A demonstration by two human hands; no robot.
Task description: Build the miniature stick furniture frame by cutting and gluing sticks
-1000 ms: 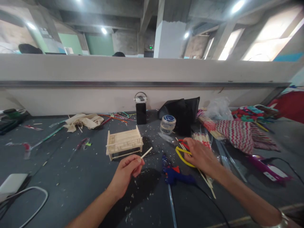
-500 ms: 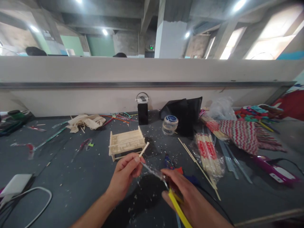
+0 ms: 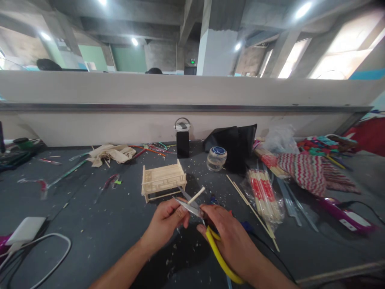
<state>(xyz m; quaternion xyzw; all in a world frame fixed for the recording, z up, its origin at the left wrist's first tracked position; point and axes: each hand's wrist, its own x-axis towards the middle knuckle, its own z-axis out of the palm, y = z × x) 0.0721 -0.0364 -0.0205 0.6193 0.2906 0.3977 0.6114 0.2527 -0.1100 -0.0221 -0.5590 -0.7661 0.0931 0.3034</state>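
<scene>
Scissors [image 3: 224, 261] sit in your right hand [image 3: 234, 239], its fingers closed on the yellow handles, while your left hand [image 3: 164, 224] pinches the pale stick [image 3: 198, 194] between thumb and fingers. The blades stand apart in a narrow V just beside your left fingertips, with the stick crossing them and its free end pointing up and to the right; whether an edge bears on the wood, you cannot tell from here. To cut well, seat the stick deep near the pivot, where the leverage is best, and set the blades square to it, since a slanted bite likely leaves a ragged end. Draw your left thumb back from the edges, grip firmly so the wood doesn't roll, and squeeze steadily rather than snapping. The stick lies at the centre of the frame, slightly below the middle, directly at your left fingertips and to the left of your right hand. Just beyond the blade tips, left of centre, stands the small wooden frame [image 3: 164, 179], near enough to be nudged, so angle the tips away from its rail. Farther out, loose sticks [image 3: 252, 210] slant down the right of centre, next to the bagged bundle of sticks [image 3: 263, 192], and the clear jar [image 3: 216, 159] stands above them, near the middle of the frame.
</scene>
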